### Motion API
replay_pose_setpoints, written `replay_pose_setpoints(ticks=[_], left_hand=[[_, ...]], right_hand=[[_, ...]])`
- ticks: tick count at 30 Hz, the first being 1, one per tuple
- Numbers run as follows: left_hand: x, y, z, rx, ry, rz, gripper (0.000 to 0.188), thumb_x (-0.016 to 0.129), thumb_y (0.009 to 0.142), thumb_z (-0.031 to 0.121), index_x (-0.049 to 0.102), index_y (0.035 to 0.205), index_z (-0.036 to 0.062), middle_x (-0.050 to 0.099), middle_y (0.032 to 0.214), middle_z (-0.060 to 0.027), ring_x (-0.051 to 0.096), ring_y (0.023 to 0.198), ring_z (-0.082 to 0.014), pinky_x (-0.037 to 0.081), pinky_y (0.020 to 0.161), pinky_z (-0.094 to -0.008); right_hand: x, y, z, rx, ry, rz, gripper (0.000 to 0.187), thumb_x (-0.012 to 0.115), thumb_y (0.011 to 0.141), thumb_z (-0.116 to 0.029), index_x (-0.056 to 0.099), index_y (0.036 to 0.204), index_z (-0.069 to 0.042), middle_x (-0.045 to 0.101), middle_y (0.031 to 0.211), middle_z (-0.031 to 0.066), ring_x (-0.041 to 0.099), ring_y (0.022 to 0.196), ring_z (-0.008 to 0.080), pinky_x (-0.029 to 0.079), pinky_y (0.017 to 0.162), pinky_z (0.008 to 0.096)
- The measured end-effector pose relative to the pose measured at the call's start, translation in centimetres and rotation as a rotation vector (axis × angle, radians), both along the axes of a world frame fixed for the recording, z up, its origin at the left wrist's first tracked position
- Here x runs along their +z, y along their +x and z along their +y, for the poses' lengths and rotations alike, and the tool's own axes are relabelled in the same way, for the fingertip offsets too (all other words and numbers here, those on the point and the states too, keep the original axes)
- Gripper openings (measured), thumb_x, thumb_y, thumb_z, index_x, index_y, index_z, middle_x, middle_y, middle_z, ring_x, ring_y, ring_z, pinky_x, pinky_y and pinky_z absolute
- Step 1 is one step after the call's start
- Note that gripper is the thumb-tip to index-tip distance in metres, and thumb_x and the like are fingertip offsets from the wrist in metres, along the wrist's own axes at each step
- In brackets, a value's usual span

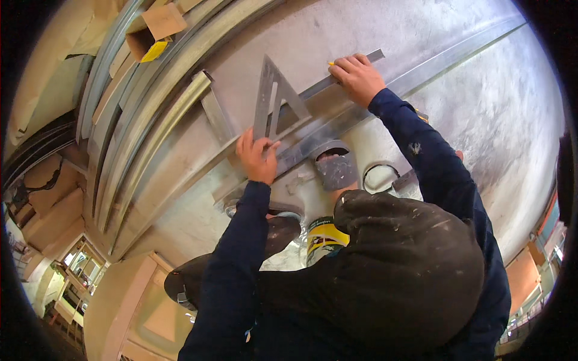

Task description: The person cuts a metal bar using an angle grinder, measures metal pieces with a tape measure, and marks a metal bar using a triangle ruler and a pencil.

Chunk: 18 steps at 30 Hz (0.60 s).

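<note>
A grey triangular set square with a slot in it lies against a long metal channel on the floor. My left hand is closed at the square's lower corner, its fingers bent over the square and the channel edge. Farther up and to the right, my right hand rests on the dark far end of a metal profile. A small yellow tip, seemingly of a pencil, sticks out from its fingers. Another long flat metal length runs beside the channel toward the upper right.
Several long metal profiles lie at the left, with an open cardboard box on them. Near my feet stand a yellow and black bucket and a round ring-shaped thing. A pale wooden panel is at lower left.
</note>
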State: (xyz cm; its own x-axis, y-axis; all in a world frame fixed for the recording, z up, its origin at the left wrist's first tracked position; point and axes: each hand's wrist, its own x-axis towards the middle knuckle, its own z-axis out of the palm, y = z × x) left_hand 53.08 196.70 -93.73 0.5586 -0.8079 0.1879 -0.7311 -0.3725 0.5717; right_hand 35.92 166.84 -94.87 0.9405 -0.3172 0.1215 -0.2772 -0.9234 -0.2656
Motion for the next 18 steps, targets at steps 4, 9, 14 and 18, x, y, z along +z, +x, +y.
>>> replay_pose_setpoints(ticks=[4, 9, 14, 18], left_hand=[[-0.2, -0.5, 5.3, -0.076, 0.031, 0.029, 0.022, 0.080, 0.073, 0.017, 0.063, 0.084, 0.0095, 0.056, 0.127, -0.0194, 0.050, 0.114, -0.0394, 0.038, 0.098, -0.0478], [-0.2, -0.6, 10.8, -0.140, 0.256, 0.122, 0.018, 0.078, 0.076, 0.016, 0.064, 0.086, 0.0099, 0.056, 0.127, -0.0156, 0.050, 0.113, -0.0384, 0.039, 0.095, -0.0491], [-0.3, -0.7, 13.5, -0.277, 0.408, 0.070, 0.017, 0.075, 0.079, 0.021, 0.065, 0.089, 0.0117, 0.055, 0.130, -0.0129, 0.048, 0.116, -0.0375, 0.036, 0.097, -0.0514], [2.0, -0.9, 12.1, -0.278, 0.533, 0.047, 0.035, 0.079, 0.071, 0.036, 0.066, 0.093, 0.0125, 0.045, 0.145, -0.0111, 0.039, 0.128, -0.0354, 0.028, 0.105, -0.0523]], right_hand=[[1.5, -0.3, 3.2, 0.063, 0.112, -0.160, 0.050, 0.067, 0.075, -0.013, 0.056, 0.124, -0.011, 0.058, 0.117, 0.0093, 0.054, 0.116, 0.0253, 0.038, 0.102, 0.0445], [0.4, -1.1, 11.3, 0.203, 0.348, -0.072, 0.050, 0.065, 0.083, -0.021, 0.054, 0.130, -0.010, 0.054, 0.125, 0.0125, 0.052, 0.119, 0.0292, 0.037, 0.102, 0.0459], [0.1, -1.2, 13.8, 0.190, 0.467, 0.148, 0.045, 0.065, 0.086, -0.025, 0.056, 0.126, -0.007, 0.054, 0.125, 0.0161, 0.048, 0.123, 0.0340, 0.037, 0.102, 0.0469], [0.7, -2.9, 13.5, 0.047, 0.443, 0.020, 0.046, 0.066, 0.085, -0.026, 0.056, 0.127, -0.010, 0.053, 0.127, 0.0176, 0.048, 0.123, 0.0344, 0.036, 0.103, 0.0473]])
